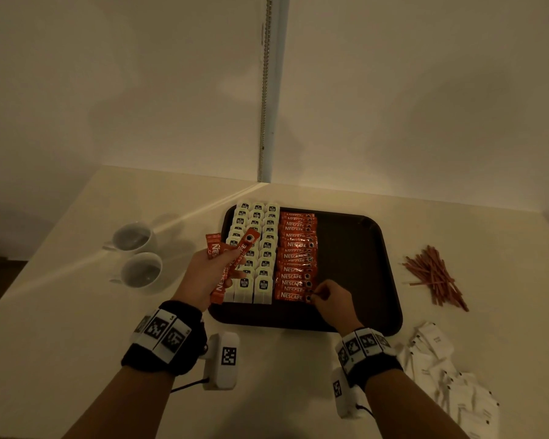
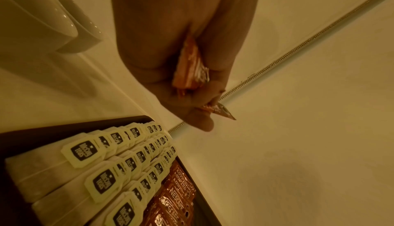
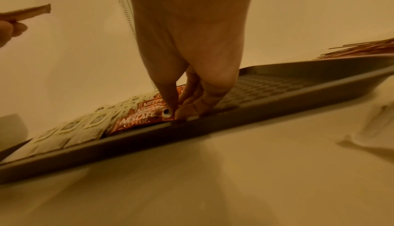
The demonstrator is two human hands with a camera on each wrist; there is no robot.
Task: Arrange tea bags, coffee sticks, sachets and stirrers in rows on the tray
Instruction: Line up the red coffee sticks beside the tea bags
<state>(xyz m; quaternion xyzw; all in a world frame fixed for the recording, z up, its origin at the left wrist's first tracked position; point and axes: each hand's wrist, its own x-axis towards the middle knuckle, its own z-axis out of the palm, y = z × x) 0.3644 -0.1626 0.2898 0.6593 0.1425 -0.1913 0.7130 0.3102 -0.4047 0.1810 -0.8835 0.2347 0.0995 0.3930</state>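
A dark tray point(image 1: 362, 248) holds three columns of white tea bags point(image 1: 255, 248) on its left side and one column of red coffee sticks point(image 1: 295, 255) beside them. My left hand point(image 1: 210, 274) hovers over the tea bags and grips a few red coffee sticks point(image 1: 232, 267), seen bunched in the palm point(image 2: 189, 71) in the left wrist view. My right hand point(image 1: 330, 296) is down at the near end of the coffee column, thumb and fingers pinching the right end of the nearest coffee stick point(image 3: 138, 121) against the tray floor point(image 3: 277, 86).
Two white cups point(image 1: 137, 255) stand left of the tray. A loose heap of brown stirrers point(image 1: 435, 274) lies to the right, and white sachets point(image 1: 450, 375) are scattered at the near right. The tray's right half is bare.
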